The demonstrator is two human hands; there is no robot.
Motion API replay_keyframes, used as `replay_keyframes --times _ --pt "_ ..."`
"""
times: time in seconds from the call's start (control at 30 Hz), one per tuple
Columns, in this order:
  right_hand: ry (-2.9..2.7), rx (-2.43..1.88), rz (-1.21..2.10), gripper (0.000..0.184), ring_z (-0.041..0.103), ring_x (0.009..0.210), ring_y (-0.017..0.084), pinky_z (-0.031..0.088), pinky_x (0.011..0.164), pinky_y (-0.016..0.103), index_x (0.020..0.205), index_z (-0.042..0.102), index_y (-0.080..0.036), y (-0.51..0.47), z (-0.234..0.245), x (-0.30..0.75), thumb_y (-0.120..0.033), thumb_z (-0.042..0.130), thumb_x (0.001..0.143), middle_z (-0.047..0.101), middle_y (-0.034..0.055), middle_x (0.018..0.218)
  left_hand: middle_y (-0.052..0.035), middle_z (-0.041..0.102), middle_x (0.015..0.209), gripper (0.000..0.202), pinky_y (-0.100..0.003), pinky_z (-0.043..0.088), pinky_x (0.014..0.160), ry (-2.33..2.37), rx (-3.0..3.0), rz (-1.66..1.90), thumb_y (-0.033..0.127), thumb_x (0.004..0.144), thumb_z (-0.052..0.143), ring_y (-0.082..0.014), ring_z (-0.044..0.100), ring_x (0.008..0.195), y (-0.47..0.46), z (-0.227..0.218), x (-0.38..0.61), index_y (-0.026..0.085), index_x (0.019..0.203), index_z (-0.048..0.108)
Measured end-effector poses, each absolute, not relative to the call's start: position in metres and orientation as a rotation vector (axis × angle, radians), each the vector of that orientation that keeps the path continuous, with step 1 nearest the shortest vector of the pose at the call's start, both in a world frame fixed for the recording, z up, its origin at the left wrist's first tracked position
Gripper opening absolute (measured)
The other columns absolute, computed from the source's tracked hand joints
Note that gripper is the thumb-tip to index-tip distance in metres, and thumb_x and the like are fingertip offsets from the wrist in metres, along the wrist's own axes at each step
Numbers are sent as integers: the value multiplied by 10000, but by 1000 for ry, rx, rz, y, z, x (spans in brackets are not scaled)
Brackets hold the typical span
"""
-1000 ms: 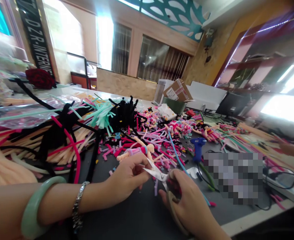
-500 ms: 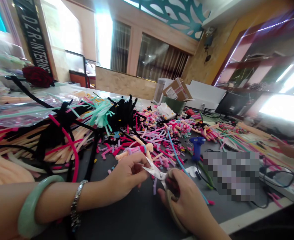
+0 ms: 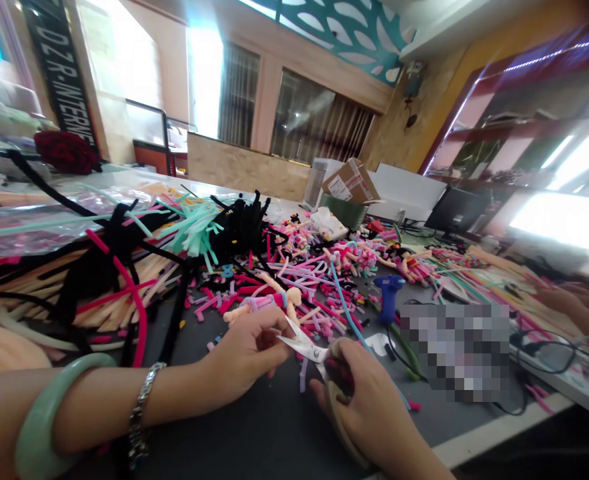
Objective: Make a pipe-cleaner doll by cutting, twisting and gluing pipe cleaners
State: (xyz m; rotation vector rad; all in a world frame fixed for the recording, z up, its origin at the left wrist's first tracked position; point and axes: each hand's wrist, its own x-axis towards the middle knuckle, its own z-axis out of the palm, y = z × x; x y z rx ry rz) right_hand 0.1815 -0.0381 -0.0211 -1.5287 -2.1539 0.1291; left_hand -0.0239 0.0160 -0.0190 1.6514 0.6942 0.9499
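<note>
My right hand (image 3: 367, 400) had its fingers clamped round one pair of scissors (image 3: 315, 354), blades parted at my left hand (image 3: 239, 357); whether its curled fingers gripped anything, I couldn't tell. Only my view had shifted slightly, so no cut had shown. Beyond lay one doll (image 3: 270, 301), one glue gun (image 3: 388, 297) and uncountable fuzzy stems (image 3: 319, 272).

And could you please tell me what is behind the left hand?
A small cream-headed doll shows beyond the left hand, with pink and lilac pieces around it. Anything directly behind the hand, perhaps part of the doll, is covered.
</note>
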Motion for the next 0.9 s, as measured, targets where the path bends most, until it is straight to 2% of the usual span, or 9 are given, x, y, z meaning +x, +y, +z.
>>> replay_keyframes --times 0.3,0.5,0.77,0.9 --pt "-2138 -1561 127 201 493 723 202 371 632 298 770 429 -207 -38 -19 182 -307 603 755 540 30 765 58 483 605 67 -179 379 452 720 1648 935 197 753 540 -57 469 462 18 -19 -23 144 791 524" --pt "-2135 -1548 150 200 490 711 196 367 626 292 758 427 -209 -37 -19 183 -304 604 752 541 26 757 37 515 673 56 -173 401 445 756 1679 957 180 745 548 -55 479 483 17 -19 -24 139 783 546" --pt "-2128 -1539 174 187 502 719 197 366 625 284 767 444 -208 -37 -19 184 -290 611 745 552 24 760 51 481 646 19 -169 414 457 719 1673 965 167 764 550 -54 453 493 19 -21 -23 151 773 547" --pt "-2142 -1543 191 177 503 714 193 365 618 279 777 458 -204 -37 -18 185 -301 604 753 561 26 770 38 514 670 51 -168 394 456 741 1719 947 181 785 532 -51 470 489 18 -20 -23 143 793 564"
